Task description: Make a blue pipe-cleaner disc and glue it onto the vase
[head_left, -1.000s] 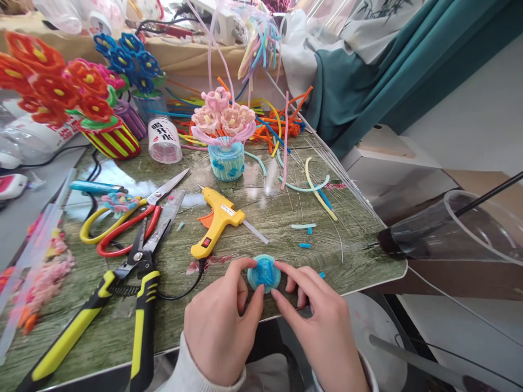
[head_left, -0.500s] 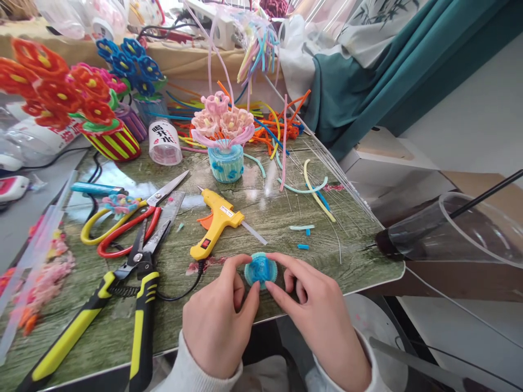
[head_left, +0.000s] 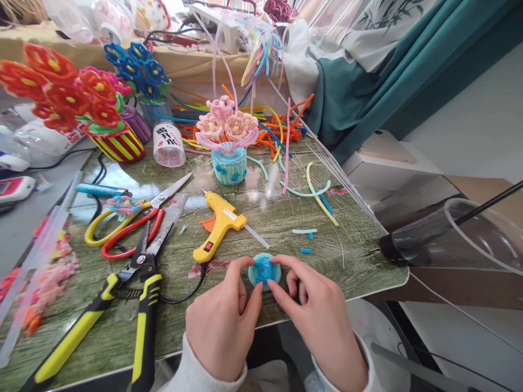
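A small round blue pipe-cleaner pot (head_left: pixel 263 270) rests on the wood-print table mat (head_left: pixel 286 218) near its front edge. My left hand (head_left: pixel 223 324) pinches its left side with thumb and forefinger. On the other side my right hand (head_left: pixel 316 321) grips it the same way, the other fingers curled underneath. Both hands hold the same piece. Just behind it lies a yellow glue gun (head_left: pixel 218 224) with its black cord running past my left hand.
Red-handled scissors (head_left: pixel 134 226), a metal ruler and yellow-black cutters (head_left: pixel 122 305) lie at left. A finished pink flower in a blue pot (head_left: pixel 229 141), other flower pots and loose pipe cleaners (head_left: pixel 278 130) crowd the back. A clear plastic cylinder (head_left: pixel 457 239) lies at right.
The view has shifted slightly. My fingers have turned a little round the blue pot; it stays at the same spot on the mat.
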`<move>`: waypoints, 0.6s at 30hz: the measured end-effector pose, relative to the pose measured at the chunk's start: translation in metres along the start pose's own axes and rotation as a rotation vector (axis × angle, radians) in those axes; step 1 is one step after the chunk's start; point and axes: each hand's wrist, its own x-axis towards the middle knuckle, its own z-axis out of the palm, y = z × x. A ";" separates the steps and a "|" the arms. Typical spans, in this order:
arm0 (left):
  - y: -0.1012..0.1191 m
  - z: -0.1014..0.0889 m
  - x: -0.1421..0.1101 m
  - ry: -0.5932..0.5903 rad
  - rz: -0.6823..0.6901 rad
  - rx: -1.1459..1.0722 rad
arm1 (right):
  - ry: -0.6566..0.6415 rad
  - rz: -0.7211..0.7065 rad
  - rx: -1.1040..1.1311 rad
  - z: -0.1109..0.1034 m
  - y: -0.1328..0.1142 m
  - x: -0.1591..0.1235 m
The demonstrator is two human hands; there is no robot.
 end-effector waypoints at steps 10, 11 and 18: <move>-0.004 0.003 -0.001 0.021 0.041 -0.013 | -0.058 0.032 -0.021 0.000 0.004 -0.002; -0.005 0.003 -0.001 0.027 0.048 -0.015 | -0.070 0.019 -0.036 -0.001 0.004 -0.002; -0.005 0.003 0.000 0.067 0.094 0.009 | -0.101 -0.011 -0.062 -0.004 0.000 -0.001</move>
